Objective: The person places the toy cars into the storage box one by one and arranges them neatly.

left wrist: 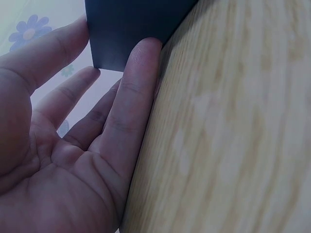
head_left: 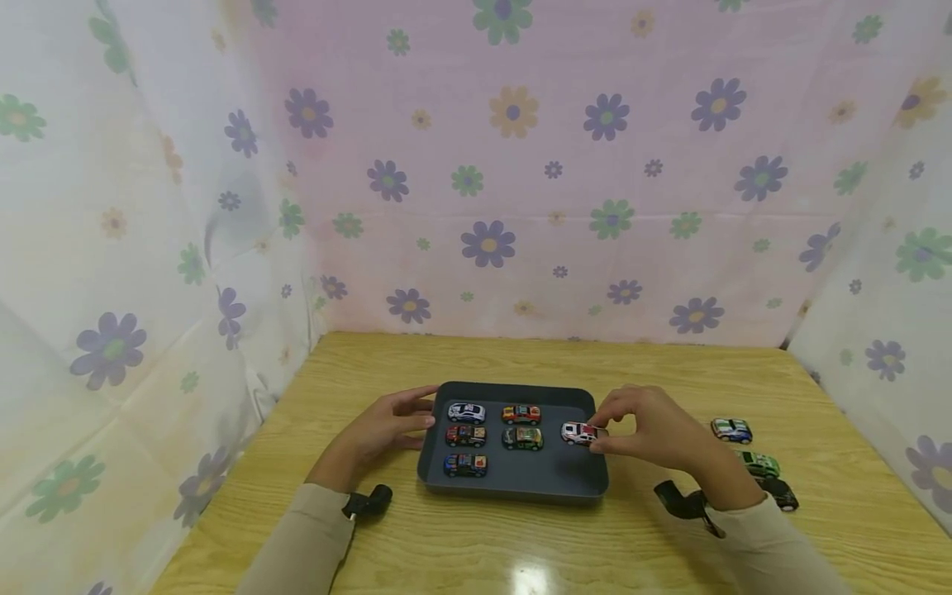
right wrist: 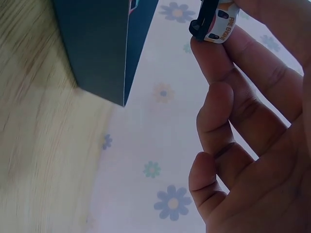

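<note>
My right hand (head_left: 654, 430) pinches a white and red toy car (head_left: 579, 433) between thumb and fingertips, over the right part of a dark grey tray (head_left: 513, 496). The right wrist view shows the rear of this car (right wrist: 222, 22) above the tray wall (right wrist: 99, 53). At the tray's left side, my left hand (head_left: 383, 430) rests with fairly straight fingers, their tips at the outer wall (left wrist: 126, 29). Inside the tray, a white and blue car (head_left: 466, 413) and two darker cars form a left column; a red-orange car (head_left: 521, 415) and a green car (head_left: 523, 439) stand beside it.
Right of the tray, past my right wrist, a white and green car (head_left: 732, 430), a green car (head_left: 760, 464) and a black car (head_left: 781, 494) stand on the wooden table (head_left: 461, 545). Flower-patterned cloth (head_left: 535, 273) hangs at the back and both sides.
</note>
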### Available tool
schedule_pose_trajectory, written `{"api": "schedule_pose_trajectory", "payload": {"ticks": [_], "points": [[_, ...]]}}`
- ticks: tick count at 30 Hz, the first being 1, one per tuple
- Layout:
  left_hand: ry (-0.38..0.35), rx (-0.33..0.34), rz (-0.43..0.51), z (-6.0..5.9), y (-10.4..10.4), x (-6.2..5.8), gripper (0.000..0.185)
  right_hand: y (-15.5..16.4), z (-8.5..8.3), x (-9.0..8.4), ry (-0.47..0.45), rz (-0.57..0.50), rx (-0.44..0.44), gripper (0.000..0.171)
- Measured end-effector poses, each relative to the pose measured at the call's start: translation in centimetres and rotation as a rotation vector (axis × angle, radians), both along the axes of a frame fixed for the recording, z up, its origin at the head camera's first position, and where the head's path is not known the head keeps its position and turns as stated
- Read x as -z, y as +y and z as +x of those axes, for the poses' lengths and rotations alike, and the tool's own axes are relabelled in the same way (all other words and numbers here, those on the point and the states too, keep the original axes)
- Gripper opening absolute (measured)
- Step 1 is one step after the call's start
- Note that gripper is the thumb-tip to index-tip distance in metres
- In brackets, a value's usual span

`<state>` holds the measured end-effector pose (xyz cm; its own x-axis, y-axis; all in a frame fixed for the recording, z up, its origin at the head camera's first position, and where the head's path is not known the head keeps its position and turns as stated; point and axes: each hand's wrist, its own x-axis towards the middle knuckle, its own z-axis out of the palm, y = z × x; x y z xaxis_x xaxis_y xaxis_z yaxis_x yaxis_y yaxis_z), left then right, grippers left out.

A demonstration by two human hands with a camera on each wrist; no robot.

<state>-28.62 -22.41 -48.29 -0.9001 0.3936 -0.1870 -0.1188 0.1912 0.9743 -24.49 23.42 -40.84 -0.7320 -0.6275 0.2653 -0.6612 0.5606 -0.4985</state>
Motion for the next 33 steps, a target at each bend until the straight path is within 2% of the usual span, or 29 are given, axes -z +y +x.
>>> {"api": "schedule_pose_trajectory", "payload": {"ticks": [13, 23, 27, 33], "points": [[-0.018, -0.004, 0.006, -0.5, 0.7, -0.5, 0.069, -2.0, -0.9, 0.3, -0.007, 0.026, -0.040, 0.018], [-0.026, -0.001, 0.022, 0.0, 0.7, 0.1, 0.068, -3.7, -1.0, 1.2, -0.032, 0.035, -0.077, 0.015], [-0.014, -0.005, 0.013, 0.2, 0.3, 0.0, 0.069, -4.7, -1.1, 1.2, -0.058, 0.046, -0.087, 0.019], [0.001, 0.005, -0.012, 0.1, 0.1, -0.1, 0.069, -5.8, -1.0, 1.2, -0.042, 0.060, -0.086, 0.020]]}}
